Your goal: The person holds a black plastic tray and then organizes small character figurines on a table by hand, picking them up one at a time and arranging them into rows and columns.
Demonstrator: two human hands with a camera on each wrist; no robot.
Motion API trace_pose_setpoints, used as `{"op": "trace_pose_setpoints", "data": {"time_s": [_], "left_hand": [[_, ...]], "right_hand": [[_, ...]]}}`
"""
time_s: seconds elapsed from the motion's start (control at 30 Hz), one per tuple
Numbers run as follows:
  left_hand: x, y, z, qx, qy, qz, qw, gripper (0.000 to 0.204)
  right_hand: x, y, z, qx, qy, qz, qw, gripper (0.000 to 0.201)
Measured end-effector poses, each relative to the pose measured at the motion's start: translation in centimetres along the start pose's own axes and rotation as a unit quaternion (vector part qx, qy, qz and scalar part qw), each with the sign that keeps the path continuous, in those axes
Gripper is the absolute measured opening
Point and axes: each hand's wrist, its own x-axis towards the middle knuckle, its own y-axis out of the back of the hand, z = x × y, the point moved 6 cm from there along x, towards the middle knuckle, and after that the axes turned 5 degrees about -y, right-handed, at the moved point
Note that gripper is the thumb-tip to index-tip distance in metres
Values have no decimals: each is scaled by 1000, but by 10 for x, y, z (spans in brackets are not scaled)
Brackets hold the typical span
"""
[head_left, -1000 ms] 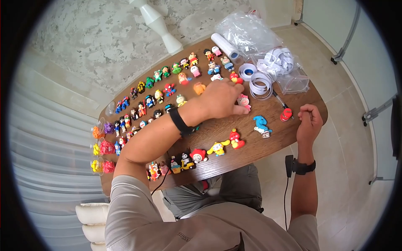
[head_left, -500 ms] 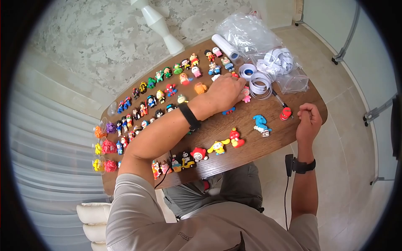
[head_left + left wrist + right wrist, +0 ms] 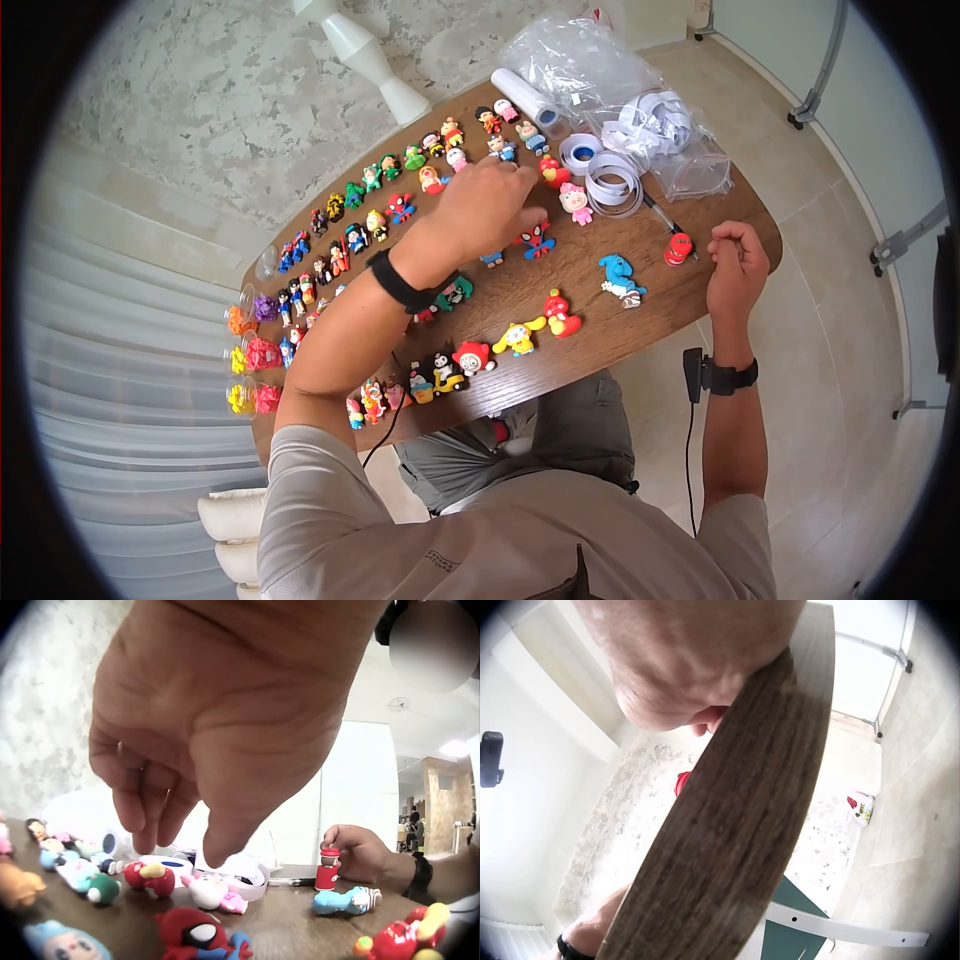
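My left hand (image 3: 485, 215) hovers over the toy figures at mid-table. In the left wrist view its fingers (image 3: 135, 802) hang down loosely, with nothing between fingers and thumb. A pink pig figure (image 3: 575, 203) lies to the right of this hand, beside a red figure (image 3: 553, 172). Nearer me are a red-and-blue Spider-Man figure (image 3: 537, 240) and a blue figure (image 3: 491, 259) partly hidden by the hand. My right hand (image 3: 738, 262) rests at the table's right edge, fingers loosely curled and holding nothing, close to a red toy (image 3: 679, 249).
Rows of small figures spread over the left of the table (image 3: 640, 350). Tape rolls (image 3: 613, 184), a white roll (image 3: 527, 97) and clear plastic bags (image 3: 575, 65) lie at the back right. A blue figure (image 3: 620, 280) and a pen (image 3: 662, 217) lie near the right edge.
My left hand has let go of the pink pig figure, which now lies near the tape rolls, and has moved left. The Spider-Man figure has come into fuller view. My right hand stays put.
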Motion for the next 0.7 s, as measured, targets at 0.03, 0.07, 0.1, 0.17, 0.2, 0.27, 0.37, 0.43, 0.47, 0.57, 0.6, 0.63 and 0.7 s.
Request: {"op": "trace_pose_setpoints", "data": {"time_s": [0.03, 0.07, 0.1, 0.17, 0.2, 0.27, 0.37, 0.43, 0.47, 0.57, 0.6, 0.63, 0.7], "left_hand": [[-6, -6, 2, 18, -3, -16, 1000, 41], [-12, -13, 4, 36, -6, -31, 999, 42], [-17, -19, 9, 32, -8, -35, 999, 43], [-24, -30, 16, 23, -10, -40, 999, 45], [-23, -31, 15, 20, -9, -29, 999, 46], [-21, -34, 11, 13, -7, -7, 1000, 47], [-12, -36, -1, 15, 22, -13, 1000, 46], [-8, -39, -7, 16, 21, 3, 1000, 45], [-7, -40, -9, 16, 19, 11, 1000, 44], [-7, -37, -8, 22, 23, 8, 999, 44], [-9, -33, -4, 37, 24, 24, 999, 45], [-13, -20, 5, 51, 23, 40, 998, 46], [-18, -1, 25, 61, -14, 89, 994, 51]], "right_hand": [[0, 0, -1, 1, 1, 0, 1000, 15], [0, -1, -1, 1, 2, -1, 1000, 15], [0, -1, -1, -1, 3, 0, 1000, 15], [0, 0, 0, -7, 7, 0, 1000, 15], [0, 0, 0, -5, 5, 0, 1000, 15], [0, -1, -2, -2, 1, -1, 1000, 15], [0, -1, -1, -8, 7, 1, 1000, 14], [0, -1, -4, -9, 10, 2, 1000, 14], [-1, -1, -4, -10, 10, 4, 1000, 14], [0, 0, -3, -17, 14, -1, 1000, 14], [-1, 0, -3, -19, 12, 1, 1000, 14], [-1, -1, -4, -22, 10, 3, 1000, 14], [0, 0, -3, -20, 5, 7, 1000, 14]]}}
